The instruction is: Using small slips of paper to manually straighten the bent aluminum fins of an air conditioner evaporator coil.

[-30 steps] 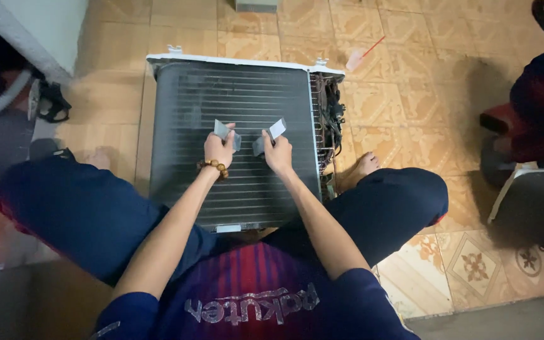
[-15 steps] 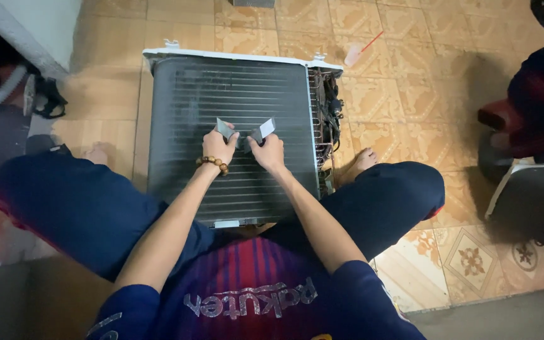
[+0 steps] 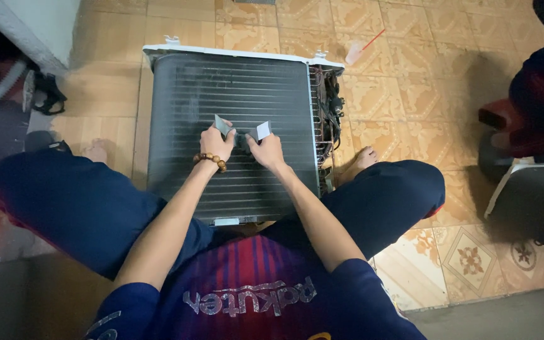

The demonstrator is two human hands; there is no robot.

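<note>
Working mid-coil, the left hand (image 3: 215, 142) and right hand (image 3: 267, 151) are each pinching a small grey card (image 3: 223, 124) against the finned coil (image 3: 234, 126); how much is finished is not showing.

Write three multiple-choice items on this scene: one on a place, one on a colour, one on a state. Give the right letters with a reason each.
1. Where does the finned coil unit lie?
A. on a table
B. on the tiled floor between the person's legs
C. against a wall, upright

2. What colour are the trousers?
A. dark blue
B. white
C. green

3. What do the two hands do?
A. hang free
B. each holds a small flat piece on the coil
C. both grip a hose

Key: B, the unit lies flat on the tiles; A, both legs are dark blue; B, left hand and right hand each hold a piece against the fins.
</note>
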